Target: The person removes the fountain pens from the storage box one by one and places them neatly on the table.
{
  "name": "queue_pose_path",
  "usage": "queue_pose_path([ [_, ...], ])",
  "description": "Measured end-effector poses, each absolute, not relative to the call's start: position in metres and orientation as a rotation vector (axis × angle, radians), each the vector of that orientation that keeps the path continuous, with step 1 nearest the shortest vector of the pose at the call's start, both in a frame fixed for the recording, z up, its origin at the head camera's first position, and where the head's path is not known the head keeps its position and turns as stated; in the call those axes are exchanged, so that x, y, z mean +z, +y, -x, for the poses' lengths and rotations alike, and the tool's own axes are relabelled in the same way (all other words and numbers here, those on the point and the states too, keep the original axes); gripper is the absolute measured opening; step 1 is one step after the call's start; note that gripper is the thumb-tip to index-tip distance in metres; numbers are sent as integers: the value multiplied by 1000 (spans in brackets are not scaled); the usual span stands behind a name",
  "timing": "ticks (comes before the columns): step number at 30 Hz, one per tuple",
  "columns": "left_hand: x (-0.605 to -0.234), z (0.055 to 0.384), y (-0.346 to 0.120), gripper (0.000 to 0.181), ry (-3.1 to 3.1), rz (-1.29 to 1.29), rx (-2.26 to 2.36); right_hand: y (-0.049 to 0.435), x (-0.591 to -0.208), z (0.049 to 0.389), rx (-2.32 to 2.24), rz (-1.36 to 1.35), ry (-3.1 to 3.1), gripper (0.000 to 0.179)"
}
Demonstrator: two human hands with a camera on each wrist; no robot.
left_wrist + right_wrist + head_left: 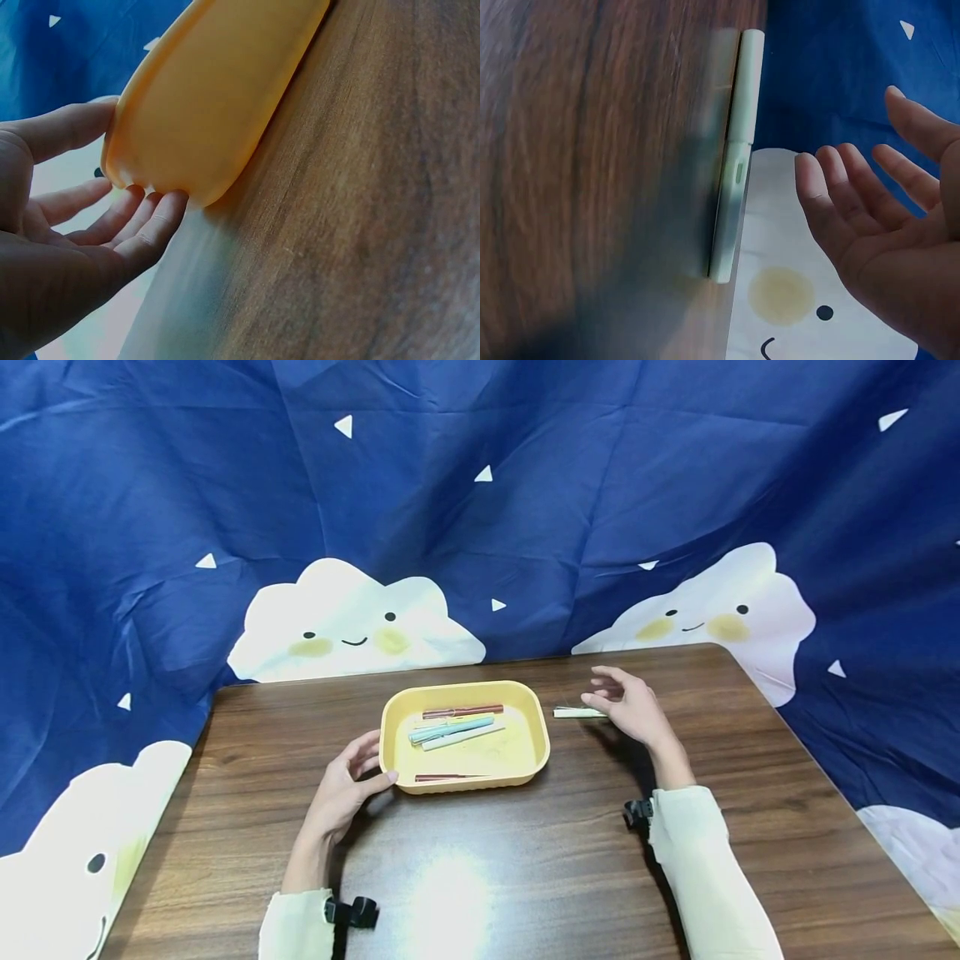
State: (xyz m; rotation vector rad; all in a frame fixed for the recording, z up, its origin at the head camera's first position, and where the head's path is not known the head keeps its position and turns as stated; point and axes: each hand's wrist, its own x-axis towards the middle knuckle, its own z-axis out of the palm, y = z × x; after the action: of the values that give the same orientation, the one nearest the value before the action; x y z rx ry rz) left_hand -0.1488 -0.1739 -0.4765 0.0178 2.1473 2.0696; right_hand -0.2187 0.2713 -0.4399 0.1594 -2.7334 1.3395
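A yellow plastic tray [536,752] sits on the table with several pens in it. My left hand [347,785] holds its left end, the thumb on the rim and the fingertips against the end wall, as the left wrist view shows too. In the tray lie a dark red pen [480,711], a light blue pen [453,727], a pale pen [463,737] and another dark red pen [442,777]. A pale green capped pen [739,150] lies on the table to the right. Above it hovers my right hand [632,708], fingers loosely bent and apart from the pen.
The brown wooden table [750,827] reaches back to a blue curtain [540,510] with cloud prints. A bright light reflection shows on the table in front of the tray. Black straps [352,912] sit at both wrists over pale sleeves.
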Motion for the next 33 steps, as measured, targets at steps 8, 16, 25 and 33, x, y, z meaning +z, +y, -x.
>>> queue_pose_path([
  [8,-475,151,-175,73,2154,-21,2065,262,-437,221,1426,-197,-2705,61],
  [16,-476,147,-173,73,2144,-14,2060,254,-439,219,1492,-255,-2691,62],
  [25,-476,146,-173,72,2159,-5,2059,242,-438,215,1490,-323,-2672,59],
  [33,-476,146,-173,72,2151,-21,2076,228,-432,215,1551,-363,-2624,57],
])
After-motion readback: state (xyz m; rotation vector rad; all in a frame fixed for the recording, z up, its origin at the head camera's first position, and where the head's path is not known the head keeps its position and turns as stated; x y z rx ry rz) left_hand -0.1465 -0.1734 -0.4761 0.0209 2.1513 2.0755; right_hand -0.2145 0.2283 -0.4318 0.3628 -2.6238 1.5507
